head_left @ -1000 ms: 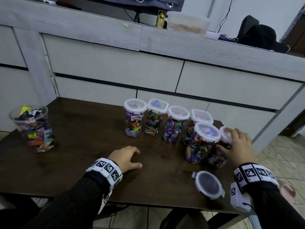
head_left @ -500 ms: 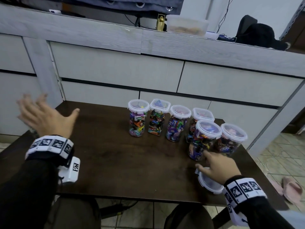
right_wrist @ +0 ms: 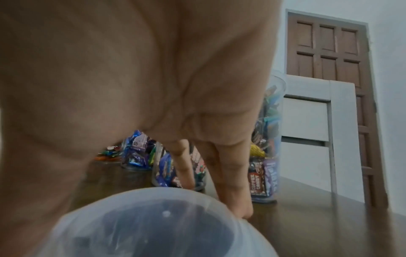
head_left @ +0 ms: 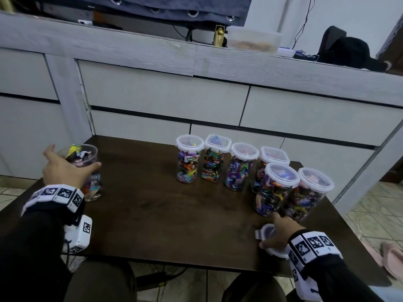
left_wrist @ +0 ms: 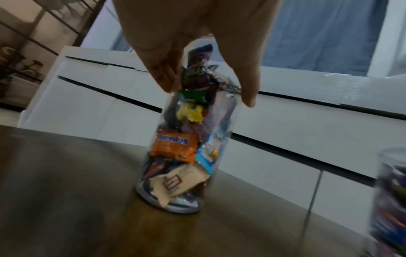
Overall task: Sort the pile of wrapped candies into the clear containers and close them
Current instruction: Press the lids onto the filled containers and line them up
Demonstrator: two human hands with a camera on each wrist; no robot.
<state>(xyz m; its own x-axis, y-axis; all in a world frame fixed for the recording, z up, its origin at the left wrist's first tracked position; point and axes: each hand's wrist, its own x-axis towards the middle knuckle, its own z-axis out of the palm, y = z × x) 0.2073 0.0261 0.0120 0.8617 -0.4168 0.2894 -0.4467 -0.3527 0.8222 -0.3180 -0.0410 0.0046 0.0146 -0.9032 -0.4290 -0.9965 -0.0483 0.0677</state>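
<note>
An open clear jar [head_left: 93, 186] full of wrapped candies stands at the table's left end. My left hand [head_left: 65, 168] grips it near the rim, fingers on one side and thumb on the other; the left wrist view shows the jar [left_wrist: 182, 156] upright on the wood. At the front right lies a loose clear lid [head_left: 269, 233]. My right hand [head_left: 281, 234] holds it, with the fingers [right_wrist: 237, 200] curled over the far edge of the lid [right_wrist: 153, 226]. Several lidded jars of candy stand in a row [head_left: 189, 162], and two more stand in front [head_left: 277, 188].
The dark wooden table [head_left: 152, 214] stands against a grey cabinet [head_left: 165, 99]. On the cabinet's top are a plastic box [head_left: 254, 40] and a black bag [head_left: 346, 49]. A pink slipper [head_left: 390, 256] lies on the tiled floor at the right.
My left hand came off the table, swung left through the air and closed round the open jar. My right hand left the front right jar and took hold of the loose lid.
</note>
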